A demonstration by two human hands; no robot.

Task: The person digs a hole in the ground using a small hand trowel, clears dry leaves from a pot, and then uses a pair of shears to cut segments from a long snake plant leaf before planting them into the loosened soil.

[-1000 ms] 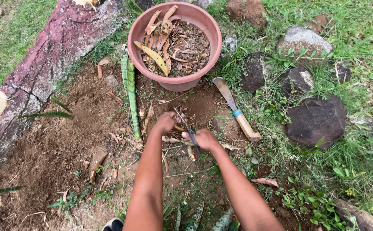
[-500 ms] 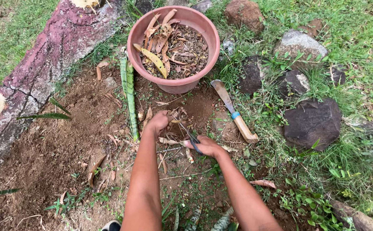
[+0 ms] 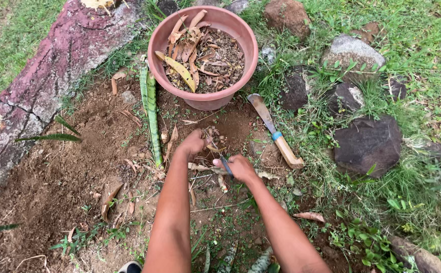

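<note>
Just beyond my fingertips I see a terracotta-pink pot [image 3: 204, 55] of brown and yellow dry leaves [image 3: 200, 53]. Left of my fingers is a green, dark-banded leaf [image 3: 152, 114]; right, a knife [image 3: 276, 132] with tan handle, blue band.

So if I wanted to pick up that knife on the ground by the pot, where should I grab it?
Probably take the knife by its pale wooden handle, the end nearest the person, below the blue band. It lies flat on the soil with the blade pointing up toward the pot, so come from the handle end, from above, and keep fingers away from the blade.
</note>
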